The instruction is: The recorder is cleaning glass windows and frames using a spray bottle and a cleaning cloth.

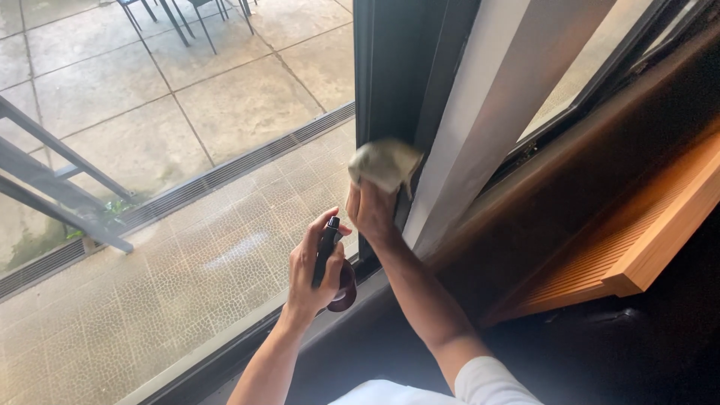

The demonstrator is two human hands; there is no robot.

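Your left hand [311,262] wraps a dark spray bottle [334,271], hiding most of it; only the nozzle and rounded base show. Just right and above, your right hand [371,210] clutches a pale cloth [384,163] bunched against the dark window frame [394,67], its fingers buried underneath.

spray bottle [330,262] left of cloth [384,165], cloth on window frame [394,67], wood ledge [637,232] far rt
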